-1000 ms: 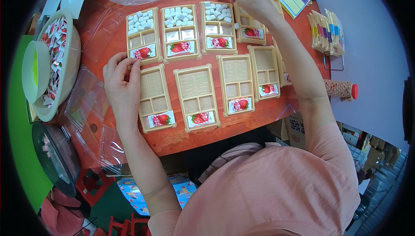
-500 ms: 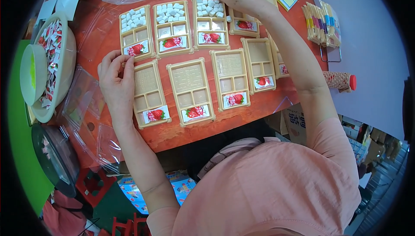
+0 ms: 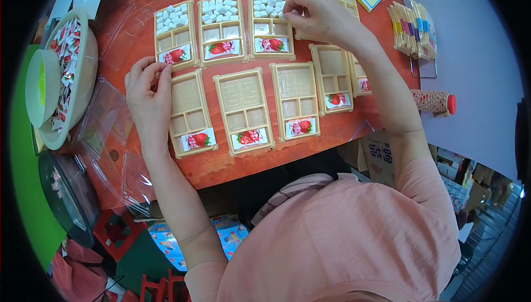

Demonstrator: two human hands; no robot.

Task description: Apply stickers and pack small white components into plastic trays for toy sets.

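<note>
left hand [image 3: 146,94]: laid open on the red surface [image 3: 221,161], touching an empty tray [image 3: 191,112] | right hand [image 3: 323,17]: white cube [image 3: 295,11] pinched over the back-row tray [image 3: 270,26] filled with cubes

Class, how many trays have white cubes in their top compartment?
3, all in the back row: left tray, middle tray, right tray by the right hand. Trays behind that hand are partly hidden.

I see small white rectangular sachets with a red strawberry picture [image 3: 200,140] lying in the near compartments of the beige trays across the red table, more such sachets heaped in the bowl [image 3: 65,83] at far left, and a brown printed carton [image 3: 381,158] below the table's right edge.
</note>
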